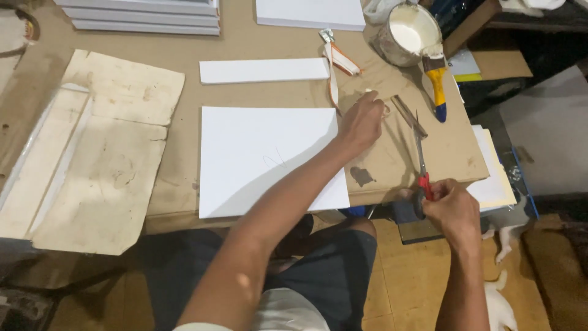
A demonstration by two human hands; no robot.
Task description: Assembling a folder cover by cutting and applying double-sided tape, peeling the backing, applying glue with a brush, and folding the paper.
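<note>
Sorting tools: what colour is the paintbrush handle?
Yellow with a blue tip, paintbrush, head view.

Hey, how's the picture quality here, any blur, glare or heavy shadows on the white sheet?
Head view: fairly sharp in the middle, a little soft at the hands. The left hand and its arm throw a grey shadow across the white sheet; the sheet is bright but still shows a faint pencil line. The right hand with scissors is evenly lit. The corners fall dark.
</note>
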